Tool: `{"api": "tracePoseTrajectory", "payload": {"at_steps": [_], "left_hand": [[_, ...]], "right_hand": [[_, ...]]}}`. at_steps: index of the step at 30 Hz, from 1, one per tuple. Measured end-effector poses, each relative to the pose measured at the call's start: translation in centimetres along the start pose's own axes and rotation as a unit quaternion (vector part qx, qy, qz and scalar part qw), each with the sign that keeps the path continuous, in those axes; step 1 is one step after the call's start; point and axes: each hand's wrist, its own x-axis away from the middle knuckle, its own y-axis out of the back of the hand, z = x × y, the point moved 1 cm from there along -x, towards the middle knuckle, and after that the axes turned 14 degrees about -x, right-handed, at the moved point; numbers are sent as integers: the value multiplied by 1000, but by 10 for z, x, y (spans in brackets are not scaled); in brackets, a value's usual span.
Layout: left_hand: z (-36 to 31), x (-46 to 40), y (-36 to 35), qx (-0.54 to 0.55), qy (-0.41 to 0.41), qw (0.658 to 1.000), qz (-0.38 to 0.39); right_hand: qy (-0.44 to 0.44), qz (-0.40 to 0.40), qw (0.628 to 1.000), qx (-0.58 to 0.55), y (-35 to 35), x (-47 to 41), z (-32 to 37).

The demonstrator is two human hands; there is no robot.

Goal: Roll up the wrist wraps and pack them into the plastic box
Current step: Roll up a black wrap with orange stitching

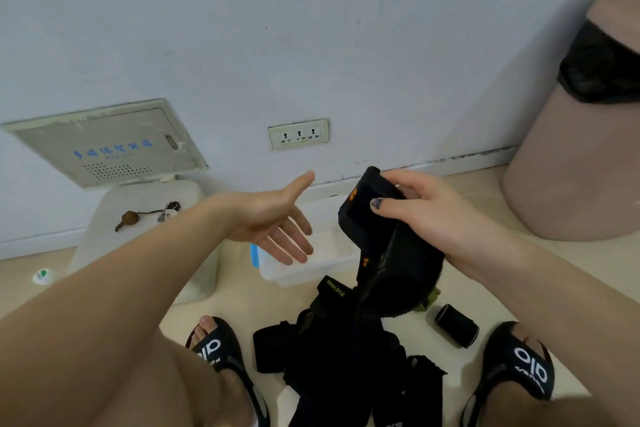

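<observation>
Fingers (391, 208) of our right hand (436, 218) curl round the rolled end of a black wrist wrap (377, 243) with orange markings, thumb on its face, holding it up at about two o'clock from the frame's centre; the loose tail of the wrap hangs down towards the floor. Our left hand (273, 222) is spread and holds nothing, palm turned up, fingers straight, hovering over the near rim of the clear plastic box (311, 270). That box sits on the floor against the wall, between the two hands, with a blue latch showing at its nine o'clock end. Below it, at six o'clock, lies a loose heap of black wraps (346, 350) between our two black slides. One finished roll (457, 325) rests on the floor at four o'clock, just beside the right slide (523, 364). A white stool (145, 218) at nine o'clock carries a set of keys (149, 215).
</observation>
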Motion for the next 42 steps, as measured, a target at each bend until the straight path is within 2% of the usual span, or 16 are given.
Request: {"api": "tracePoseTrajectory", "payload": {"at_steps": [2,4,7,11,15,18,21,23,26,28,30,35,38,40,42], "left_hand": [[-7,-2,-15,14,-55,997,45],[-19,-6,-27,94,-119,987,44],[-37,-11,-37,242,-193,951,-26],[-47,-14,-42,315,-225,915,-116],[-45,-14,-39,270,-186,911,-249],[-39,-17,-34,212,-150,906,-334],[-38,-16,-36,160,-130,904,-374],[-41,-14,-37,145,-146,907,-368],[-48,-6,-41,139,-174,922,-316],[-51,-2,-43,160,-172,931,-279],[-49,0,-40,158,-165,933,-277],[-43,4,-36,-38,-138,958,-248],[-40,4,-39,-62,-169,962,-204],[-42,7,-40,-72,-198,957,-200],[-45,10,-41,-123,-232,932,-251]], "right_hand": [[11,-21,999,-38,0,-3,1],[28,-26,998,-58,-2,-4,3],[38,-31,997,-63,-4,-4,4],[-2,-15,999,-36,-2,-4,4],[-49,-26,998,-13,2,-4,1],[-23,-24,998,-45,7,-3,7],[25,-8,993,-112,10,-2,19],[58,-16,986,-154,13,-3,24],[94,-29,977,-187,16,-4,29],[106,-34,973,-202,16,-4,30],[110,-37,969,-216,17,-4,33],[105,-66,946,-300,22,-8,37],[92,-72,939,-322,22,-11,37],[91,-64,941,-320,20,-12,37],[87,-54,947,-306,17,-12,36]]}}
